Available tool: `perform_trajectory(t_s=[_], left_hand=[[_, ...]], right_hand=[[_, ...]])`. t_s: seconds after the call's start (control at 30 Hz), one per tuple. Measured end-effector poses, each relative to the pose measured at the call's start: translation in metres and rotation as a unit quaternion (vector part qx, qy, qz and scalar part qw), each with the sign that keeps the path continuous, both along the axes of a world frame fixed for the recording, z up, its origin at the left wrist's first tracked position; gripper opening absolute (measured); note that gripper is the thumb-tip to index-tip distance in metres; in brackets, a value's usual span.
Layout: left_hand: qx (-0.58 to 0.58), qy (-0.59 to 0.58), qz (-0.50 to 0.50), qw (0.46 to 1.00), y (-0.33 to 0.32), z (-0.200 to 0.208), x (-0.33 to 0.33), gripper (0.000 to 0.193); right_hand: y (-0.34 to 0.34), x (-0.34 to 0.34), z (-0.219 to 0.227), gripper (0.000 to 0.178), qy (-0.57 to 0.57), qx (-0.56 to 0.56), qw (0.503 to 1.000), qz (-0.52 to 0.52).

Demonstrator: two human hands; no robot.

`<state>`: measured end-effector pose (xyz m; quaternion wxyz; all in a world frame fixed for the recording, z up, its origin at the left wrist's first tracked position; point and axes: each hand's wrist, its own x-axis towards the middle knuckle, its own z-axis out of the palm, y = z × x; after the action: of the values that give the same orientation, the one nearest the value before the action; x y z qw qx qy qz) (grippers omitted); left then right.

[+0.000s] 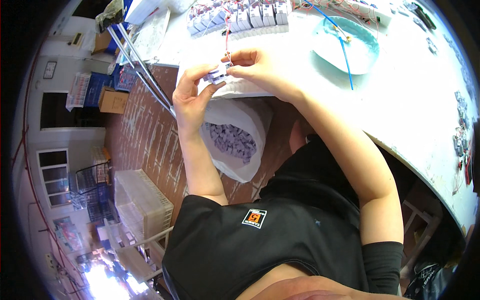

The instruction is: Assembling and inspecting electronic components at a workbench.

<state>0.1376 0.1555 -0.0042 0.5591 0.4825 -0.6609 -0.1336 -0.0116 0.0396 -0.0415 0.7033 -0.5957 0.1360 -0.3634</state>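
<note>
Over the table's near edge, my left hand (191,97) grips a small white plastic block (216,76) between thumb and fingers. My right hand (260,70) meets it from the other side, thumb and fingers pinched at the block's right end. Thin red wires (227,42) run down from the far side of the table into that pinch. Exactly how the wires sit at the block is hidden by my fingertips. Beyond my hands stand rows of similar white blocks (255,17) with red wires on top.
A pale blue-green dish (367,57) with a blue tube (345,55) across it lies right on the white table (320,100). Below the edge, an open white sack (245,172) holds many small pale parts. Metal bars (145,72) slant at left; a crate (142,200) stands on the floor.
</note>
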Motion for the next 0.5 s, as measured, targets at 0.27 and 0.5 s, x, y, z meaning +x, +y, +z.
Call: perform_trajectory(t_s=[0.27, 0.5], left_hand=[[0.023, -0.002, 0.008, 1.000, 0.0002, 0.0026, -0.0026, 0.038], [0.039, 0.026, 0.010, 0.999, -0.0010, 0.0059, -0.0058, 0.038]], right_hand=[[0.0020, -0.0027, 0.0058, 0.035, 0.060, -0.039, 0.997, -0.038], [-0.0009, -0.0013, 0.0013, 0.030, 0.005, 0.001, 1.000, 0.004]])
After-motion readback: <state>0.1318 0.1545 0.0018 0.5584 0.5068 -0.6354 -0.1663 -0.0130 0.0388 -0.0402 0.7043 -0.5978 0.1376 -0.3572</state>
